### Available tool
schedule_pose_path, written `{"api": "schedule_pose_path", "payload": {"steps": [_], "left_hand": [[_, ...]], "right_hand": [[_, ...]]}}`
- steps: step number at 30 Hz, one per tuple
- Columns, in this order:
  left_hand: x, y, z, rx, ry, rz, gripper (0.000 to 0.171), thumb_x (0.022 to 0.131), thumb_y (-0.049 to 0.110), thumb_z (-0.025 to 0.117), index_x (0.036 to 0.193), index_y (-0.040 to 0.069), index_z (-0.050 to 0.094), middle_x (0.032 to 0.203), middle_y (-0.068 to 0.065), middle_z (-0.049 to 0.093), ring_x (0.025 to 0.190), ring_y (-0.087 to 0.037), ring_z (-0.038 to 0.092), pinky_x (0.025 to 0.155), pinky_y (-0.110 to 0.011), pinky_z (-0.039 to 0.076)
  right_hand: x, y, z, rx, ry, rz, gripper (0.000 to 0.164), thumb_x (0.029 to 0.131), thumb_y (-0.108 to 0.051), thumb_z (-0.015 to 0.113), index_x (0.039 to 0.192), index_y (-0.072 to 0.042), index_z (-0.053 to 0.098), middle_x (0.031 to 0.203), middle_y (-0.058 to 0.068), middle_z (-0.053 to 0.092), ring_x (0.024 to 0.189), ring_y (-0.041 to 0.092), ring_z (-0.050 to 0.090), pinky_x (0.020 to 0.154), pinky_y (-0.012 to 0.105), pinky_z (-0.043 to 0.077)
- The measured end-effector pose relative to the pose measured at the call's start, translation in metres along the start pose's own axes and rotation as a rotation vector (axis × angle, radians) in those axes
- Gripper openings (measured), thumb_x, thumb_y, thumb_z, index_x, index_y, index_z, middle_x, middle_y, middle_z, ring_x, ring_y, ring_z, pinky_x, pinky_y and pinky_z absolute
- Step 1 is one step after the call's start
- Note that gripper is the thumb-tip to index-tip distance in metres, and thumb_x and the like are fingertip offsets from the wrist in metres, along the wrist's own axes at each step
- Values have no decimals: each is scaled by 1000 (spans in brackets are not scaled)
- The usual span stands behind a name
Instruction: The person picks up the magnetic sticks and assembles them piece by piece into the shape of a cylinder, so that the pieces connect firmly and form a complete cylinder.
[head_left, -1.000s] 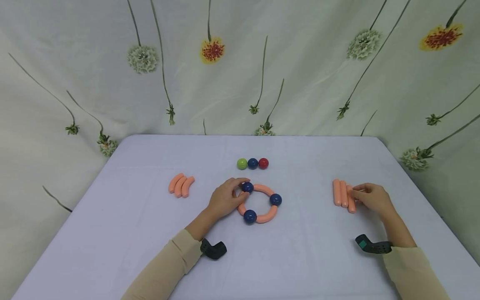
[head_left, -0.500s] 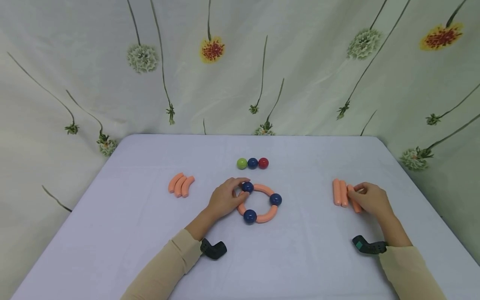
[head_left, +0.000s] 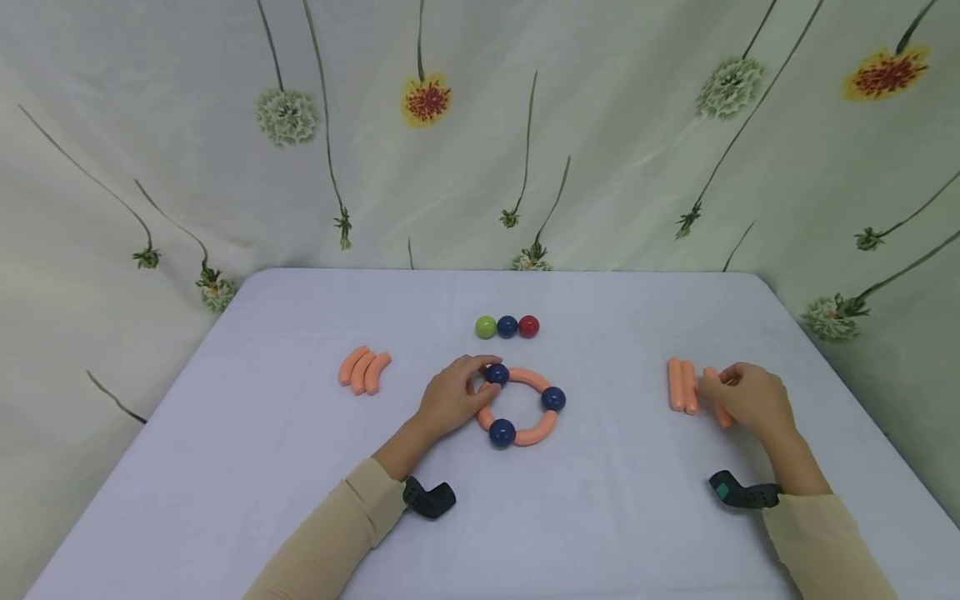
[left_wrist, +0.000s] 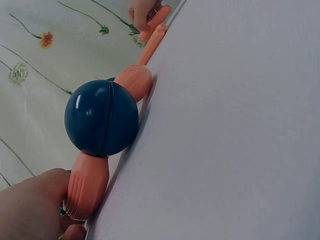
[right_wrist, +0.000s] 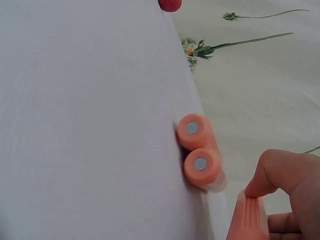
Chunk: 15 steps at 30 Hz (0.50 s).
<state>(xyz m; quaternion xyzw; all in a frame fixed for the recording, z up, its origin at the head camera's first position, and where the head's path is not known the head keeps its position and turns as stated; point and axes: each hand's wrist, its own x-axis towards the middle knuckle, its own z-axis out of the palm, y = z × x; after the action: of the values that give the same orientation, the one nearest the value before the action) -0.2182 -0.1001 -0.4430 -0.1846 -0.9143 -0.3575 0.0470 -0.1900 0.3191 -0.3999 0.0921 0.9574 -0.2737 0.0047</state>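
Note:
A ring (head_left: 534, 435) of curved orange rods and blue balls lies on the table. My left hand (head_left: 452, 393) holds its upper-left blue ball (head_left: 496, 374) between thumb and index finger. In the left wrist view, another blue ball (left_wrist: 101, 118) of the ring sits between two orange rods, near the left hand's thumb. At the right, my right hand (head_left: 752, 398) pinches a straight orange rod (head_left: 723, 414), a little apart from two other straight rods (head_left: 682, 385) lying side by side. Grey discs show in those two rods' ends in the right wrist view.
Behind the ring stands a row of a green ball (head_left: 486, 327), a blue ball (head_left: 507, 327) and a red ball (head_left: 528, 326). Several curved orange rods (head_left: 364, 371) lie at the left. A flowered cloth (head_left: 615, 150) hangs behind the table (head_left: 600, 517).
My right hand has pulled the third straight rod to the right, away from the other two, and it now lies more slanted. The left hand and the ring have stayed in place.

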Motion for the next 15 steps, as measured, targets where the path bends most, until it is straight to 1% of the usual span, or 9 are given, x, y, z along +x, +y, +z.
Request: {"api": "schedule_pose_path", "payload": {"steps": [4, 7, 12, 15], "left_hand": [[-2, 1, 1, 0, -3, -14, 43, 90, 28, 69, 131, 20, 60, 106, 2, 62, 65, -10, 47, 57, -27, 39], [-3, 1, 2, -7, -6, -14, 43, 90, 27, 70, 131, 20, 61, 106, 1, 62, 65, -10, 47, 57, -27, 39], [-2, 0, 2, -9, -7, -5, 43, 90, 27, 70, 131, 19, 61, 106, 1, 63, 65, -11, 47, 57, -27, 39], [-1, -1, 1, 5, 0, -6, 43, 90, 27, 70, 131, 20, 61, 106, 1, 63, 64, -11, 48, 57, -27, 39]], "right_hand": [[-3, -8, -3, 34, 19, -25, 48, 93, -37, 58, 105, 10, 57, 95, 25, 60, 77, 31, 55, 56, 33, 44], [-7, -15, -5, 76, 14, -68, 48, 93, -34, 57, 108, 11, 58, 97, 26, 61, 82, 33, 56, 59, 34, 46], [-14, -32, -5, 184, -34, -125, 45, 94, -32, 56, 109, 10, 60, 88, 16, 63, 80, 27, 55, 61, 35, 45], [-18, -45, -3, 247, -42, -155, 41, 94, -31, 58, 106, 8, 61, 84, 11, 63, 75, 22, 55, 59, 33, 47]]}}
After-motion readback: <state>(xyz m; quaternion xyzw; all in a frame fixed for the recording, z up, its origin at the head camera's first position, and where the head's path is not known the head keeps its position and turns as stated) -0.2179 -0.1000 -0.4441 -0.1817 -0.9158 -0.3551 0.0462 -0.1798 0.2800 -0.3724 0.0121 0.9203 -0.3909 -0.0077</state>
